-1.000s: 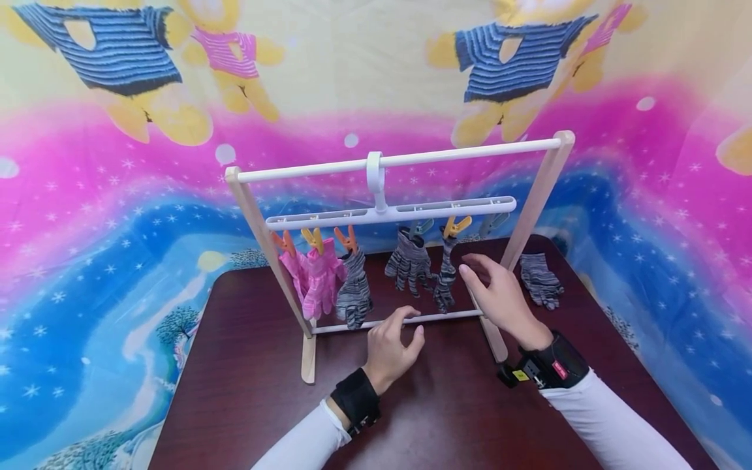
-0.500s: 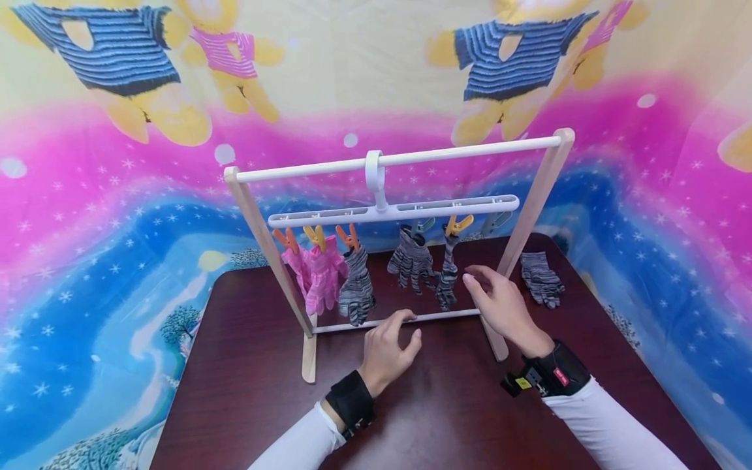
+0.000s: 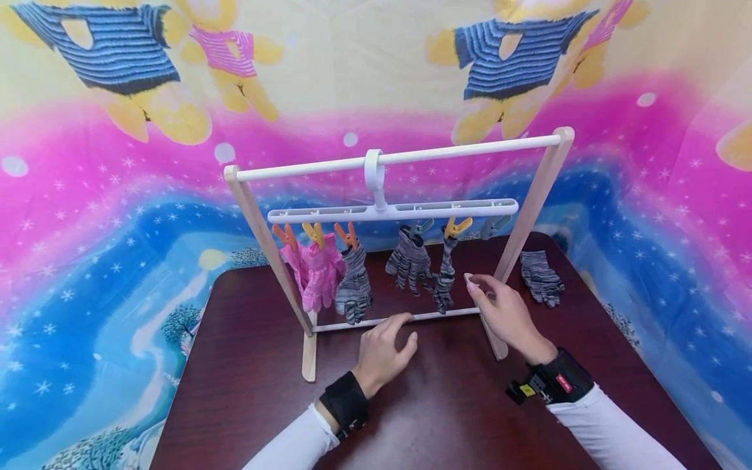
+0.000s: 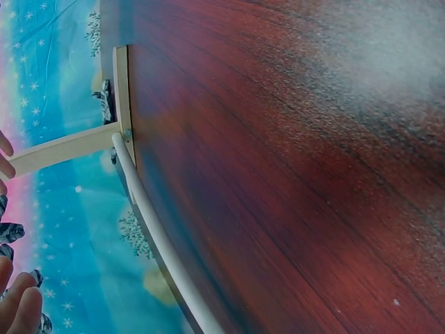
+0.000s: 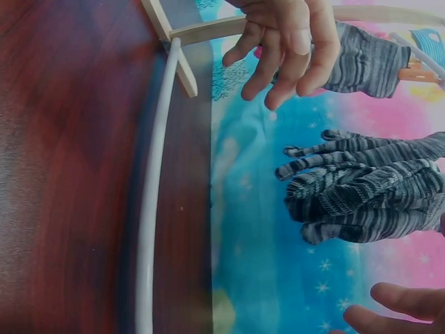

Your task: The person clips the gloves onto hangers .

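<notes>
My left hand (image 3: 382, 356) hovers in front of the rack's low crossbar (image 3: 435, 316), fingers loosely bent and holding nothing. To the right, my right hand (image 3: 505, 316) is beside the right post, its fingers relaxed and nothing in its grasp. Nearest to it hangs a narrow grey striped glove (image 3: 444, 274) from a yellow clothespin (image 3: 457, 227). Another grey glove (image 3: 408, 258) hangs from a blue-grey clothespin (image 3: 420, 227). Left of the middle, a third grey glove (image 3: 354, 287) hangs from an orange clothespin (image 3: 346, 235). In the right wrist view, grey gloves (image 5: 368, 195) dangle between both hands.
Pink gloves (image 3: 319, 277) hang at the left end of the white hanger (image 3: 452, 209), hooked on the rack's top bar (image 3: 470, 151). A blue-grey clothespin (image 3: 495, 227) at the right end holds nothing. One grey glove (image 3: 540, 277) lies on the dark table (image 3: 247, 391), behind the right post.
My left hand has drifted slightly left and down, and my right hand slightly down and away from the narrow grey glove. The hanger and its gloves sway a little.
</notes>
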`<state>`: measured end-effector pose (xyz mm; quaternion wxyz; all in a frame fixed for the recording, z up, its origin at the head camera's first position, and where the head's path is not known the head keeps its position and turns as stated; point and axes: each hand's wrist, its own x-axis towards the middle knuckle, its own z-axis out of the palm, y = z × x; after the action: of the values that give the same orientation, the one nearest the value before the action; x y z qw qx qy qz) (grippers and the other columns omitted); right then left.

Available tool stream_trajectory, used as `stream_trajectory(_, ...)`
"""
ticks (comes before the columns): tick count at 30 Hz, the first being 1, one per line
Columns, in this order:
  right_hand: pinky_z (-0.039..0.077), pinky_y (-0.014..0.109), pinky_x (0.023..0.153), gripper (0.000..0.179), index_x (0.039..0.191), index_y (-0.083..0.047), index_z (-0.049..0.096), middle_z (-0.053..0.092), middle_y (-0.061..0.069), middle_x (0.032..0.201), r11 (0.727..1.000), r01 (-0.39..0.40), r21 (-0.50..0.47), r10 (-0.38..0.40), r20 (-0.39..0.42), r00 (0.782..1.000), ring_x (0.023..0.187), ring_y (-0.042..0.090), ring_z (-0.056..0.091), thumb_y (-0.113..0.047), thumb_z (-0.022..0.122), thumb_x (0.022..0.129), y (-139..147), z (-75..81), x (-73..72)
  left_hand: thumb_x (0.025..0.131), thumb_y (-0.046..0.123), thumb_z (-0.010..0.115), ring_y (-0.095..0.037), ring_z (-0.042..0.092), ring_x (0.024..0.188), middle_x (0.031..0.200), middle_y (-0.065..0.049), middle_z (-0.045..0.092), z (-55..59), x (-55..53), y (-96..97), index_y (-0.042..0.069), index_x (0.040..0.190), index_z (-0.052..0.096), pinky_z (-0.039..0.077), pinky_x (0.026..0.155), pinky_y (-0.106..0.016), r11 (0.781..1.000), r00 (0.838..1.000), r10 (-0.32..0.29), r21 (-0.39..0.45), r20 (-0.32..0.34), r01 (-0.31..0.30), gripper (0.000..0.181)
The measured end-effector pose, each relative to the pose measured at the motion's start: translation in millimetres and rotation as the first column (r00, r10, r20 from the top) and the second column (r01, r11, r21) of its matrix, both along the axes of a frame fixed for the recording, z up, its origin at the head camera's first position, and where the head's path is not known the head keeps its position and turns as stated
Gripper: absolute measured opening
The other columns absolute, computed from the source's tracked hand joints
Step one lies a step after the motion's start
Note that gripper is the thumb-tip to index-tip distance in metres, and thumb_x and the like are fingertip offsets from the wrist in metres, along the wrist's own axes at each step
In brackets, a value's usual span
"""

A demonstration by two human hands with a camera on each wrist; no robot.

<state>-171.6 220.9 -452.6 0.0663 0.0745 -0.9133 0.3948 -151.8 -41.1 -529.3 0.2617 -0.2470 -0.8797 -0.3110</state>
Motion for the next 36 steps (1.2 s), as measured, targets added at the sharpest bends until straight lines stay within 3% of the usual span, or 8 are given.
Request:
stream_trajectory(5, 0.052, 0.059, 0.093, 0.047, 0.136, -0.005, 0.059, 0.066, 0.025, 0.129, 1.000, 0.007, 0.022, -0.007, 0.014, 1.000, 0.115, 0.042, 0.066, -0.039, 0.046, 0.107, 2.5, -9.0, 2.7, 0.091, 0.030, 0.066, -0.011, 0.073, 0.106, 0.117, 0.004, 0.076, -1.7, 0.8, -3.1, 0.016, 0.123, 0.070, 0.059, 0.075, -0.031, 0.999, 1.000, -0.006, -0.031, 0.014, 0.006, 0.035)
stream_trajectory(13, 0.050, 0.041, 0.075, 0.043, 0.132, -0.006, 0.062, 0.073, 0.019, 0.104, 0.999, 0.015, 0.049, -0.016, 0.010, 1.000, 0.090, 0.030, 0.068, -0.038, 0.049, 0.106, 4.5, -22.6, 5.5, 0.090, 0.030, 0.067, -0.012, 0.073, 0.106, 0.120, 0.003, 0.075, -5.3, 0.9, -5.5, 0.019, 0.127, 0.068, 0.059, 0.074, -0.032, 0.998, 1.000, -0.003, -0.064, 0.001, 0.003, 0.039)
stream_trajectory(21, 0.050, 0.058, 0.091, 0.043, 0.131, -0.005, 0.063, 0.070, 0.022, 0.122, 0.997, 0.031, 0.072, -0.034, 0.036, 0.999, 0.111, 0.040, 0.067, -0.037, 0.051, 0.105, 7.7, -38.9, 8.3, 0.090, 0.029, 0.068, -0.012, 0.073, 0.106, 0.121, 0.003, 0.074, -7.9, 3.4, -5.9, 0.019, 0.128, 0.068, 0.059, 0.074, -0.031, 0.996, 1.000, -0.028, -0.083, -0.005, 0.027, 0.039)
stream_trajectory(29, 0.051, 0.055, 0.089, 0.043, 0.131, -0.005, 0.063, 0.069, 0.022, 0.124, 0.995, 0.026, 0.093, -0.032, 0.058, 0.998, 0.110, 0.038, 0.067, -0.037, 0.053, 0.105, 14.4, -51.2, 12.0, 0.092, 0.031, 0.068, -0.014, 0.071, 0.111, 0.124, 0.000, 0.073, -11.7, 3.1, -3.5, 0.017, 0.127, 0.067, 0.059, 0.083, -0.032, 0.989, 0.996, -0.083, -0.118, 0.026, 0.085, 0.038)
stream_trajectory(36, 0.047, 0.059, 0.098, 0.048, 0.133, -0.002, 0.062, 0.064, 0.024, 0.133, 0.994, 0.029, 0.106, -0.039, 0.089, 0.995, 0.122, 0.042, 0.061, -0.039, 0.054, 0.104, 19.0, -61.4, 15.1, 0.094, 0.035, 0.064, -0.014, 0.069, 0.116, 0.131, -0.001, 0.070, -12.1, 4.2, -1.2, 0.019, 0.134, 0.063, 0.059, 0.085, -0.033, 0.980, 0.993, -0.085, -0.172, 0.083, 0.098, 0.043)
